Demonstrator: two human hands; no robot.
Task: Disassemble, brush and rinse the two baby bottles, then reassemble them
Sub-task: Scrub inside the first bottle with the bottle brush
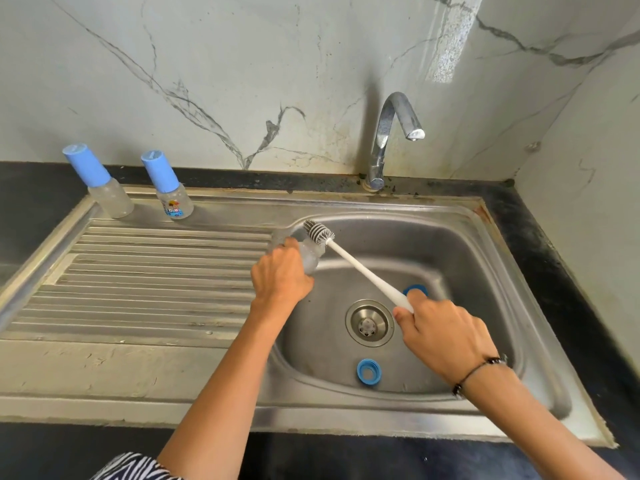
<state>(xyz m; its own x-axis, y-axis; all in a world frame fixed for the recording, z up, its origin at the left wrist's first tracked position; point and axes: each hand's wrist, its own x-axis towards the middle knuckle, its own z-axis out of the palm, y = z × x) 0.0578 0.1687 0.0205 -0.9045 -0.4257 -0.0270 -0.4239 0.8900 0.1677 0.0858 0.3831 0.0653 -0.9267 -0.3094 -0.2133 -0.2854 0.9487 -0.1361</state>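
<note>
Lying in sink (pixel 485 258): 2 blue rings (pixel 369 372)

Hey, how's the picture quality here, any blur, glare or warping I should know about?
Head view: wide-angle warping bows the sink rim and the counter edge; slight motion blur softens the clear bottle in the left hand and the basin wall nearby; a bright patch of light falls on the wall above the faucet; the capped bottles are sharp.
</note>
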